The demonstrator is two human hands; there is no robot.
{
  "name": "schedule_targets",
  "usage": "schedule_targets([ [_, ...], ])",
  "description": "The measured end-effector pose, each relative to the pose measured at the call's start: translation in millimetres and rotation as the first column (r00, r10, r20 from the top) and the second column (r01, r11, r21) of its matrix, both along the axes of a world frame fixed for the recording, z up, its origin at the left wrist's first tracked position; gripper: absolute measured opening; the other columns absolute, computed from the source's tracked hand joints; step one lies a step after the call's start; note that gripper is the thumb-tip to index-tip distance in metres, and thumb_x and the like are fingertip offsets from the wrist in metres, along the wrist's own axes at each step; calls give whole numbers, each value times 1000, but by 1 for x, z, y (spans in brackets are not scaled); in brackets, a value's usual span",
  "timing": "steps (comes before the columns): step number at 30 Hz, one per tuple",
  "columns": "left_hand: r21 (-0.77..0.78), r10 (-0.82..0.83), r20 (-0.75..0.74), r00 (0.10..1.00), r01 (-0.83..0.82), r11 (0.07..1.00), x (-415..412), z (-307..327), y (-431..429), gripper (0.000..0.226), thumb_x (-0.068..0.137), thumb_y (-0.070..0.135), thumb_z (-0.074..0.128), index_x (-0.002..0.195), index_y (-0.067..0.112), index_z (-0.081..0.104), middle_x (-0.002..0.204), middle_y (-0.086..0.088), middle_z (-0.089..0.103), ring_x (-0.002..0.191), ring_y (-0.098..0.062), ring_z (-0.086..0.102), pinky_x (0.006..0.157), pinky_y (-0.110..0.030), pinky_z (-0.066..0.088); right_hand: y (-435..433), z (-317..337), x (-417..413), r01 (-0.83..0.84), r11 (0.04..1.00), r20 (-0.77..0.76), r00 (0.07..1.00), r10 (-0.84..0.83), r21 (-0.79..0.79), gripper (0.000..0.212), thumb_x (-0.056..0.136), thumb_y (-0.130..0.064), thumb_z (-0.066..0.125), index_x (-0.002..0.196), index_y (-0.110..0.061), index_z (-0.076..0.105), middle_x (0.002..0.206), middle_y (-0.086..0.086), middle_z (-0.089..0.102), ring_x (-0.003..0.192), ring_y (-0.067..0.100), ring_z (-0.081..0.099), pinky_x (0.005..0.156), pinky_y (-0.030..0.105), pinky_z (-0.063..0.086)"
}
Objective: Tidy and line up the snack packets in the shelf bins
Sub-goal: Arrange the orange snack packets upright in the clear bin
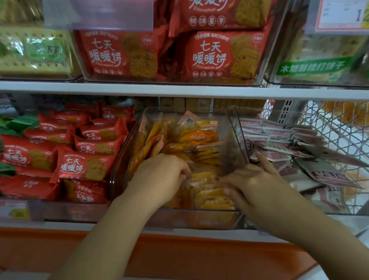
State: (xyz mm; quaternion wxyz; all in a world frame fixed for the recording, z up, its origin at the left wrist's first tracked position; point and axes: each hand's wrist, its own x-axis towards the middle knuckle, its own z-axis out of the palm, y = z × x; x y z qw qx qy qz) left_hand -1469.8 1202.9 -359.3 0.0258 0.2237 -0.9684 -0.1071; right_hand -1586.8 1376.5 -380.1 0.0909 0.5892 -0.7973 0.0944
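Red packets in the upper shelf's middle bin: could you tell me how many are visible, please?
3 red packets: front left, front right, one atop that; others may hide behind.

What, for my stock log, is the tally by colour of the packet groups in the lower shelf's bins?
Green packets: 1 group
Red packets: 1 group
Orange packets: 1 group
Pink-and-white packets: 1 group
Total: 4 groups
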Motion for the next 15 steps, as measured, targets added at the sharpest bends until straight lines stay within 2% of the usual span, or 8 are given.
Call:
schedule_targets([
  [2, -24, -34, 43, 998, 35, 999, -8, -1, 0, 27, 99, 23, 44, 116, 31, 63, 117, 5, 64, 112, -19, 57, 100, -37, 41, 1, -1, 0, -6, 999, -20, 1000, 6, -32, 45, 87, -44, 26, 95, -32, 68, 85, -14, 66, 87, 13, 61, 108, 45, 17],
  [4, -66, -92, -3, 996, 92, 994, -13, -4, 2, 27, 99, 21, 44, 113, 31, 65, 110, 7, 67, 108, -17, 57, 103, -37, 32, 0, -4, -1, -16, 998, -51, 999, 13, -58, 40, 87, -40, 30, 93, -31, 69, 80, -12, 65, 82, 14, 62, 106, 49, 25],
  [6, -60, -133, -89, 987, 128, 990, -19, -5, 6, 27, 98, 22, 45, 112, 35, 65, 108, 9, 68, 105, -16, 58, 99, -36, 38, 1, -5, -2, -12, 998, -65, 998, 8, -69, 38, 87, -38, 32, 93, -31, 69, 79, -12, 63, 80, 15, 62, 103, 52, 31],
  [8, 1, -148, -34, 988, 148, 989, -24, -5, 5, 29, 99, 25, 44, 119, 37, 61, 116, 9, 65, 111, -17, 57, 95, -36, 45, 0, -4, -4, -32, 997, -77, 997, 26, -71, 37, 87, -38, 33, 93, -31, 69, 81, -12, 61, 80, 15, 62, 102, 52, 30],
  [11, 71, -163, -69, 984, 168, 983, -23, -10, 0, 28, 97, 24, 49, 117, 39, 62, 115, 9, 66, 108, -15, 59, 90, -36, 50, -5, 6, -12, -37, 992, 35, 999, 42, -117, 37, 86, -40, 35, 96, -30, 70, 87, -17, 59, 87, 11, 60, 106, 47, 27],
  [13, 120, -167, -91, 982, 177, 977, -18, -13, 0, 32, 97, 21, 48, 121, 39, 61, 116, 9, 65, 107, -14, 60, 89, -36, 50, -17, 16, -22, 12, 981, 97, 995, 7, -194, 26, 89, -35, 47, 101, -29, 69, 92, -18, 59, 92, 12, 59, 102, 42, 35],
  [15, 135, -173, -69, 982, 181, 974, -14, -16, 5, 38, 98, 15, 45, 130, 34, 55, 121, 6, 63, 109, -14, 59, 91, -35, 49, -38, 25, -35, 97, 977, 85, 993, -82, -189, 24, 89, -30, 56, 111, -28, 65, 109, -11, 63, 104, 17, 57, 100, 43, 37],
])
